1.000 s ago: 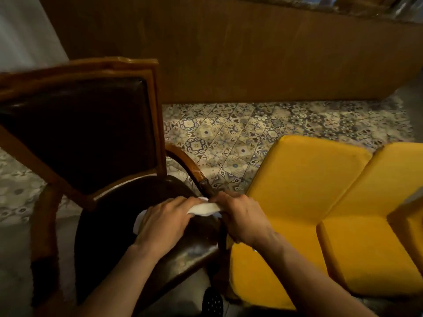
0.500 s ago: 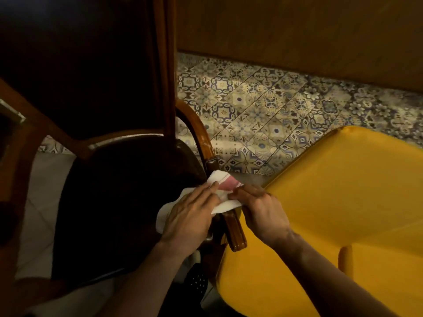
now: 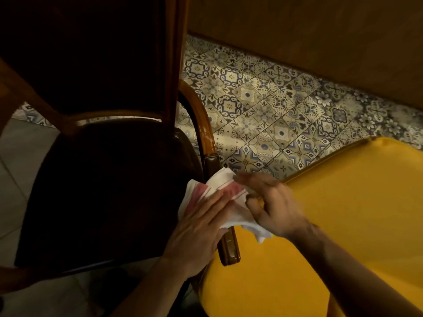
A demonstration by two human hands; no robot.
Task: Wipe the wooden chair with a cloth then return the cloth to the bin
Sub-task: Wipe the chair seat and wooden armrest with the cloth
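Note:
A wooden chair [image 3: 201, 124] with a dark seat and dark padded back fills the left of the view. Its right armrest curves toward me. A white cloth with red stripes [image 3: 215, 193] is draped over that armrest. My left hand [image 3: 201, 229] lies flat on the cloth, pressing it against the armrest. My right hand [image 3: 272, 204], blurred with motion, holds the cloth's right side with fingers curled into it. The armrest's front end [image 3: 229, 250] sticks out below my left hand. No bin is in view.
A yellow cushioned seat [image 3: 332, 225] stands close against the chair's right side. Patterned floor tiles [image 3: 274, 110] stretch behind it up to a brown wooden wall panel [image 3: 297, 30]. Plain grey floor [image 3: 13, 156] shows at the left.
The view has moved closer and lower to the chair. The cloth has been spread wider over the right armrest, and my right hand has shifted along the cloth's right side.

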